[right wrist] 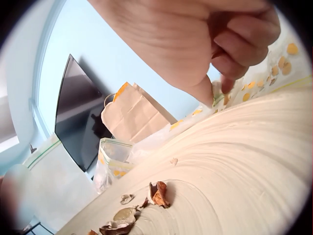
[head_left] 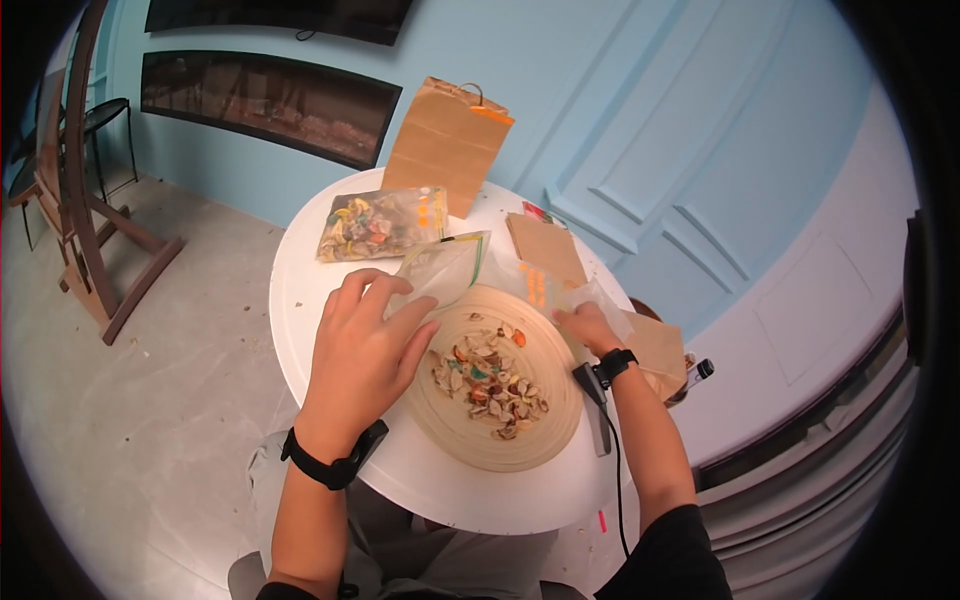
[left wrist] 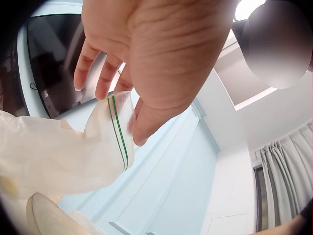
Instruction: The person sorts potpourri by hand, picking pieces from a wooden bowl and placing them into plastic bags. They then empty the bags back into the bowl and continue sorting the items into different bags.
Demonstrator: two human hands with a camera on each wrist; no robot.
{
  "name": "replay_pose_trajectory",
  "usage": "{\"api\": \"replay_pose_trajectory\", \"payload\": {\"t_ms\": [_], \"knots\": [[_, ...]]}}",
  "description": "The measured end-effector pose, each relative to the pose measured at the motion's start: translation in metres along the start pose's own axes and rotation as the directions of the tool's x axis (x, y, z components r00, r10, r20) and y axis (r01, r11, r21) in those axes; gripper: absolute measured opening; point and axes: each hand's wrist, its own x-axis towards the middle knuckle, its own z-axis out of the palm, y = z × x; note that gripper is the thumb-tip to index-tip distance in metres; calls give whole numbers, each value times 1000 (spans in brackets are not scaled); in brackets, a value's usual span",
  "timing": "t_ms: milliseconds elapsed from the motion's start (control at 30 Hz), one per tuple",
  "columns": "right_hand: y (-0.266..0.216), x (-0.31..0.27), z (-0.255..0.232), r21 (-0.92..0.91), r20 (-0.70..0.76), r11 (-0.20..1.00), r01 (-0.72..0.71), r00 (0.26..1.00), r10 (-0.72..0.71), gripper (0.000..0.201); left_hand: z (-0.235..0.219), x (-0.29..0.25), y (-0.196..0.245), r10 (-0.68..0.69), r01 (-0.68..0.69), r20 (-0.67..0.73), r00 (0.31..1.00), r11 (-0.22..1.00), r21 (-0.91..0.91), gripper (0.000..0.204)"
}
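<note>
A round pale tray (head_left: 450,440) with ringed grooves lies on the white table, bearing a heap of potpourri (head_left: 490,385) in beige, brown, orange and teal. At its far left edge, my left hand (head_left: 355,345) pinches a translucent zip bag (head_left: 440,270) near its green seal strip (left wrist: 119,132) between thumb and fingers. My right hand (head_left: 590,328), at the tray's far right rim, pinches the edge of clear plastic with orange print (right wrist: 249,88), its other fingers curled in. Dried pieces (right wrist: 160,193) lie close below it in the right wrist view.
Behind the tray lies a filled zip bag of potpourri (head_left: 380,225), with a tall brown paper bag (head_left: 445,140) standing beyond it. Flat brown paper (head_left: 545,245) lies at the far right, and another brown piece (head_left: 655,355) by my right wrist. A black cable (head_left: 618,470) hangs from the wrist camera.
</note>
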Motion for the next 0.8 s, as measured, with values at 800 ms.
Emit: {"api": "replay_pose_trajectory", "payload": {"t_ms": [800], "knots": [[-77,-221,-9,-182,-721,694,697,384,-576,10,13,0,64,32,-48,-62,998,959,-280,25]]}}
